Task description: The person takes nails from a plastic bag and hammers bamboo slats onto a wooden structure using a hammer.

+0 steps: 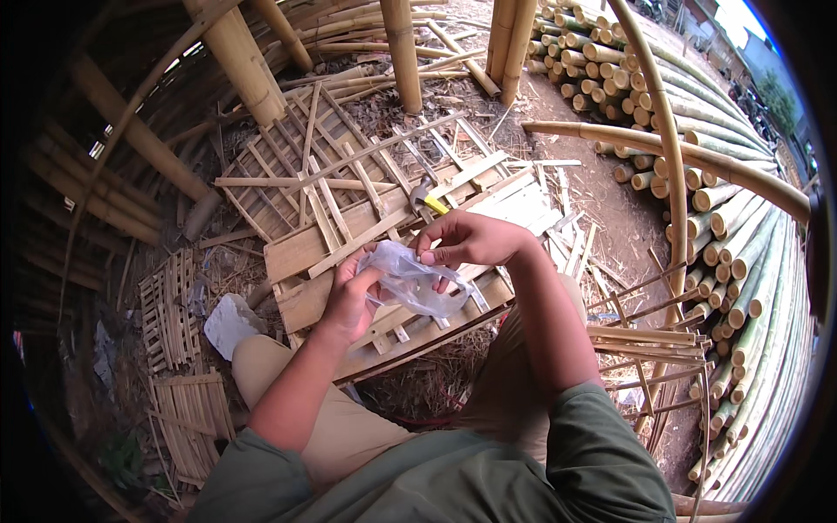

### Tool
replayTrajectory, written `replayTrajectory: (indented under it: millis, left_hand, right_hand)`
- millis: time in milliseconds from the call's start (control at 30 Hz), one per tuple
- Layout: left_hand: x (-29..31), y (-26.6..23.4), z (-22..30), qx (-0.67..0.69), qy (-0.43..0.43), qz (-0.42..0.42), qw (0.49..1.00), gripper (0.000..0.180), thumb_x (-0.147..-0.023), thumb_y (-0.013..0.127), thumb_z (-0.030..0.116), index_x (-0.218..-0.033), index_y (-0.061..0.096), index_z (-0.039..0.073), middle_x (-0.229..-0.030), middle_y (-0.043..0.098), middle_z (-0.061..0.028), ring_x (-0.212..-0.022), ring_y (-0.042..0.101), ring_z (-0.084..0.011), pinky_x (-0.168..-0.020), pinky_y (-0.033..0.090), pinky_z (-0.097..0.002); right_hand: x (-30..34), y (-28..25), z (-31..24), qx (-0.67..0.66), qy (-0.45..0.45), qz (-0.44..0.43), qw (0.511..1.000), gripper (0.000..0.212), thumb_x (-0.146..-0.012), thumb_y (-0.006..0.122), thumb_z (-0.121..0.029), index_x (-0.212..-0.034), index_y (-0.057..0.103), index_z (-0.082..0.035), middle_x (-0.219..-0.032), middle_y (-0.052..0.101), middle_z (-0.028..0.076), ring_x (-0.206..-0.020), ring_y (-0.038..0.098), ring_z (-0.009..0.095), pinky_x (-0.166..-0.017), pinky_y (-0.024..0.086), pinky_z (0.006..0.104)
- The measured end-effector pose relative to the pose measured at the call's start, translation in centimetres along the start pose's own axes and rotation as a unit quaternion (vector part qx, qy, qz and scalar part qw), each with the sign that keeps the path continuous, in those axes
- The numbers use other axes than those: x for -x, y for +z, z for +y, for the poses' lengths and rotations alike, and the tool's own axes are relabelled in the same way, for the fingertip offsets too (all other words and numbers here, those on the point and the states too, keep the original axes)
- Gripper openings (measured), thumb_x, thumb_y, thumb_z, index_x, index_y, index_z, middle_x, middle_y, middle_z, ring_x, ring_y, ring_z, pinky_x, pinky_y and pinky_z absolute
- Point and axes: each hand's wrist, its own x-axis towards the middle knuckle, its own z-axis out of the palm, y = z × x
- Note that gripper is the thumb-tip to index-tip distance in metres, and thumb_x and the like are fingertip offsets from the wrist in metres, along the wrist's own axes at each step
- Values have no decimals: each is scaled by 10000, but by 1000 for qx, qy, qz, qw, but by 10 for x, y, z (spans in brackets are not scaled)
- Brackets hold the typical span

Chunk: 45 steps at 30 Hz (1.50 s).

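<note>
Between my hands is a clear plastic bag (pixel 420 295), crumpled and hanging over the boards. My left hand (pixel 351 301) grips its left side, the fingers partly hidden by the film. With thumb and forefinger together, my right hand (pixel 458 240) pinches the bag's upper edge. What lies inside the bag, if anything, I cannot make out. Just beyond my right hand rests a hammer (pixel 429 199) with a yellow handle and metal head. Below the bag, a wooden plank bench (pixel 301 250) carries bamboo slats (pixel 349 166).
Cut bamboo poles (pixel 741 288) are stacked along the right. A bent bamboo pole (pixel 671 148) and a slatted frame (pixel 649 349) stand nearer on that side. Bamboo posts (pixel 403 57) rise ahead. At left are a pale stone block (pixel 231 324) and small slatted panels (pixel 170 309).
</note>
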Motion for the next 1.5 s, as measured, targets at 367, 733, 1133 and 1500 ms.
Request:
replayTrajectory:
  millis: [367, 733, 1133, 1500]
  left_hand:
    - [2, 13, 7, 31, 48, -94, 994, 415, -846, 547, 46, -1245, 434, 62, -1401, 441, -189, -1377, 381, -349, -1157, 315, -476]
    - [-7, 14, -6, -13, 12, -93, 996, 379, -838, 546, 62, -1206, 456, 37, -1361, 475, -206, -1327, 438, -376, -1141, 334, -487]
    - [-11, 16, -18, -26, -2, -94, 995, 367, -833, 545, 90, -1187, 468, 29, -1335, 493, -203, -1299, 469, -379, -1132, 344, -491]
    - [-11, 15, -14, -18, 18, -92, 995, 356, -838, 556, 72, -1182, 488, 6, -1302, 524, -201, -1272, 506, -345, -1110, 382, -464]
  right_hand:
    - [96, -41, -28, -6, -163, 347, 924, 203, -959, 619, -165, -950, 642, 37, -837, 671, 51, -754, 665, 122, -714, 544, 271]
    - [160, -154, 115, -13, -5, 732, 681, 172, -918, 635, -117, -911, 651, 55, -808, 657, 74, -650, 657, 147, -593, 568, 285]
    - [173, -174, 150, 15, -133, 888, 440, 183, -904, 625, -111, -810, 641, 45, -727, 663, 78, -603, 644, 134, -571, 558, 287]
    - [171, -184, 211, -203, -15, 833, 515, 269, -856, 521, 19, -1089, 531, 153, -967, 628, 221, -699, 696, 315, -532, 626, 357]
